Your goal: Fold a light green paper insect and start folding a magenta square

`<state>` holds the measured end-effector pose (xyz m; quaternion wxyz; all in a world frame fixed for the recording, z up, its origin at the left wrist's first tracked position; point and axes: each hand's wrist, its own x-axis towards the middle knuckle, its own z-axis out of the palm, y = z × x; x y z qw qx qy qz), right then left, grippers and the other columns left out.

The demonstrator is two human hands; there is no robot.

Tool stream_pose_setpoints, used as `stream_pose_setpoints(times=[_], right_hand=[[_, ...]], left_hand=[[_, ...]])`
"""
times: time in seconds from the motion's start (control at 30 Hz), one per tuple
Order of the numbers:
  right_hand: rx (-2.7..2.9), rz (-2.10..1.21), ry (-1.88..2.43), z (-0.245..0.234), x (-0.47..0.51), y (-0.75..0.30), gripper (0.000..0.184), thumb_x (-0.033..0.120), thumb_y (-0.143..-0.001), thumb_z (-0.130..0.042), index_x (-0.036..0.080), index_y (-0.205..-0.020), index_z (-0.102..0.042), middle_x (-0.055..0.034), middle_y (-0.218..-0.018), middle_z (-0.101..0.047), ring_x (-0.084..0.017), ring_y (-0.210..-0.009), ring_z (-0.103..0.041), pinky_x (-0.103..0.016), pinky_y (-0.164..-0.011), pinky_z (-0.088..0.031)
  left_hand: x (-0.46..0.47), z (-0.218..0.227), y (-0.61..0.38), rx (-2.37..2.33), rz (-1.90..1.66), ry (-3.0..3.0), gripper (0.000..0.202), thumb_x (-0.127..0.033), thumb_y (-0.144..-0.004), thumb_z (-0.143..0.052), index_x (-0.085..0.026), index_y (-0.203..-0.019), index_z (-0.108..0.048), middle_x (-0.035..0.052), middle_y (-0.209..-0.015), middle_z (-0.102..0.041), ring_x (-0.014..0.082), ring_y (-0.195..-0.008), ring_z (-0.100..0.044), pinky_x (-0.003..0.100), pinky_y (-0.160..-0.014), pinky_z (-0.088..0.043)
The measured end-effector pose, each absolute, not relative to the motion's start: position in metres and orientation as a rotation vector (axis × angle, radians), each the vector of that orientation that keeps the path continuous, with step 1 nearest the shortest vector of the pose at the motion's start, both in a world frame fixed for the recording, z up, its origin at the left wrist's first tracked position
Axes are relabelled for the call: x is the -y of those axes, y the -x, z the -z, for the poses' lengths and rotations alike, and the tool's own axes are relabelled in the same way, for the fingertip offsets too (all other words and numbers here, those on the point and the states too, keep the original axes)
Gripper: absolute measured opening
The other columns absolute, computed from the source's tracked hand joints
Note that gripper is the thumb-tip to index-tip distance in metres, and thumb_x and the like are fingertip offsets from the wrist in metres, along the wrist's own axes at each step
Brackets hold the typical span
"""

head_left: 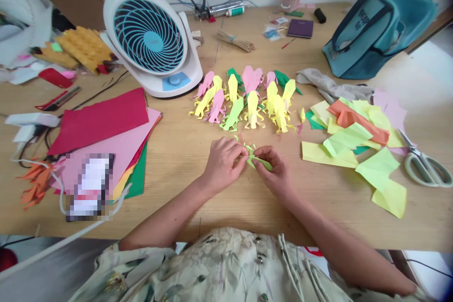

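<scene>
Paper, light green [250, 156] and cut or folded into a thin-legged shape, sits between the two hands near the middle of the table [177, 151], just short of a cluster of paper figures [252, 111]. Left hand [224, 163]: thumb and forefinger pinched together at the legged end, other fingers curled in. Right hand [274, 170]: thumb and fingertips closed on the smooth, longer body — a hold that seems meant to steady the piece while the left works on the narrow parts. Whether it rests on the wood, I cannot tell.

The yellow, pink and green figures lie close together beyond the hands, probably so that the near stretch of wood serves as working space. Loose paper pieces [343, 163] spread to the right, with scissors [426, 167] at their edge, handles towards the person's right side, likely handy for that hand. Larger coloured sheets [101, 120] lie overlapping on the left, a blurred phone-like object [91, 186] on their near corner; it may help hold them down — a fan [152, 40] stands just behind, though I cannot tell if it is running.
</scene>
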<state>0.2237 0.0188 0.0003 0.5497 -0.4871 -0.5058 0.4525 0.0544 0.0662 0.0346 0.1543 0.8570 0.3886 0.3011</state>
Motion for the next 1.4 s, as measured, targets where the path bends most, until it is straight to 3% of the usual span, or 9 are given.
stream_pose_setpoints(times=[0.27, 0.53, 0.67, 0.77, 0.87, 1.1, 1.3, 1.4], right_hand=[[1.063, -1.212, 1.198, 0.001, -0.025, -0.232, 0.028, 0.046, -0.081, -0.075, 0.024, -0.093, -0.061, -0.0002, -0.089, -0.063, -0.015, -0.081, -0.059, -0.028, -0.076, -0.049], [1.168, -1.279, 1.111, 0.000, -0.023, -0.225, 0.030, 0.048, -0.083, -0.074, 0.023, -0.091, -0.059, -0.0002, -0.086, -0.062, -0.014, -0.079, -0.059, -0.028, -0.073, -0.049], [1.116, -1.276, 1.135, 0.000, -0.025, -0.226, 0.032, 0.050, -0.081, -0.075, 0.023, -0.087, -0.058, 0.0002, -0.079, -0.060, -0.014, -0.070, -0.055, -0.027, -0.063, -0.046], [1.010, -1.261, 1.171, -0.001, -0.027, -0.227, 0.036, 0.053, -0.079, -0.075, 0.024, -0.087, -0.056, 0.0010, -0.078, -0.058, -0.013, -0.065, -0.053, -0.026, -0.057, -0.044], [0.941, -1.254, 1.167, -0.003, -0.027, -0.227, 0.038, 0.053, -0.077, -0.077, 0.025, -0.088, -0.054, 0.0019, -0.080, -0.057, -0.012, -0.064, -0.052, -0.025, -0.056, -0.044], [0.959, -1.367, 1.125, 0.003, -0.027, -0.223, 0.047, 0.055, -0.071, -0.081, 0.027, -0.094, -0.051, 0.0014, -0.080, -0.061, -0.016, -0.071, -0.061, -0.028, -0.062, -0.050], [1.170, -1.143, 1.193, -0.005, -0.025, -0.230, 0.034, 0.043, -0.083, -0.074, 0.026, -0.106, -0.057, -0.0024, -0.104, -0.064, -0.016, -0.087, -0.062, -0.031, -0.076, -0.050], [1.329, -1.021, 1.253, -0.014, -0.025, -0.235, 0.021, 0.039, -0.086, -0.071, 0.023, -0.098, -0.064, -0.0022, -0.090, -0.067, -0.016, -0.083, -0.060, -0.032, -0.075, -0.046]], left_hand=[[-0.074, -0.033, -0.056, -0.963, -0.872, -1.916, 0.016, -0.027, -0.096, -0.055, -0.018, -0.089, -0.067, 0.0039, -0.088, -0.067, 0.0164, -0.085, -0.062, 0.029, -0.078, -0.047], [-0.073, -0.027, -0.057, -0.993, -0.893, -1.953, 0.014, -0.022, -0.090, -0.060, -0.018, -0.077, -0.063, 0.0022, -0.082, -0.063, 0.0158, -0.082, -0.060, 0.028, -0.077, -0.045], [-0.070, -0.027, -0.059, -0.970, -0.888, -1.760, 0.017, -0.031, -0.095, -0.056, -0.017, -0.088, -0.065, 0.0033, -0.085, -0.066, 0.0153, -0.080, -0.060, 0.028, -0.074, -0.047], [-0.069, -0.027, -0.061, -0.999, -0.879, -1.618, 0.019, -0.033, -0.088, -0.066, -0.018, -0.099, -0.064, 0.0026, -0.090, -0.066, 0.0144, -0.080, -0.060, 0.026, -0.074, -0.048], [-0.068, -0.025, -0.063, -1.051, -0.848, -1.617, 0.019, -0.028, -0.077, -0.074, -0.018, -0.088, -0.062, -0.0001, -0.086, -0.065, 0.0135, -0.080, -0.059, 0.025, -0.076, -0.047], [-0.067, -0.022, -0.064, -1.053, -0.849, -1.390, 0.019, -0.033, -0.078, -0.071, -0.017, -0.079, -0.062, -0.0003, -0.079, -0.063, 0.0121, -0.071, -0.056, 0.025, -0.070, -0.046], [-0.065, -0.024, -0.063, -1.050, -0.806, -1.418, 0.017, -0.031, -0.081, -0.066, -0.017, -0.079, -0.056, -0.0017, -0.075, -0.056, 0.0102, -0.066, -0.051, 0.023, -0.063, -0.043], [-0.064, -0.021, -0.062, -1.061, -0.739, -1.511, 0.018, -0.033, -0.083, -0.066, -0.018, -0.081, -0.056, -0.0025, -0.073, -0.053, 0.0098, -0.063, -0.048, 0.022, -0.058, -0.040]])
